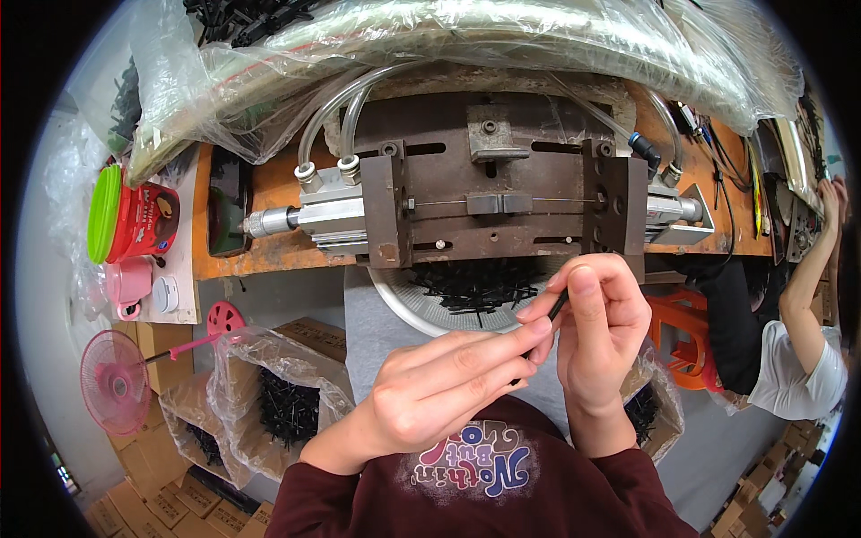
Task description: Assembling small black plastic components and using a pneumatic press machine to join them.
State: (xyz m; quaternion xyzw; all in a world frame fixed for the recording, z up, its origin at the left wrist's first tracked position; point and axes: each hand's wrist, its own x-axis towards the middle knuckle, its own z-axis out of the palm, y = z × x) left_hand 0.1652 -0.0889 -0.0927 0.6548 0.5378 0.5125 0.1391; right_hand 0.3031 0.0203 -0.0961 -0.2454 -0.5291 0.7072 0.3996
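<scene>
Both of my hands meet in front of the machine, over my lap. My right hand (603, 323) is closed, with a thin black piece (558, 307) pinched between thumb and fingers. My left hand (439, 390) comes in from the left, fingers pressed together and touching the same spot. A dark tip shows under its fingers; whether it belongs to the same piece I cannot tell. Just beyond my hands, a white basket (387, 296) holds many thin black parts (480, 285). Behind it stands a brown metal fixture (439, 170) with a small clamp block (499, 204) at its middle.
Silver cylinders (332, 220) with clear hoses flank the fixture on a wooden bench (269, 255). At left are a red tub (152, 215), a pink fan (115, 381) and plastic-lined boxes of black parts (289, 408). An orange stool (679, 336) and another person (794, 359) are at right.
</scene>
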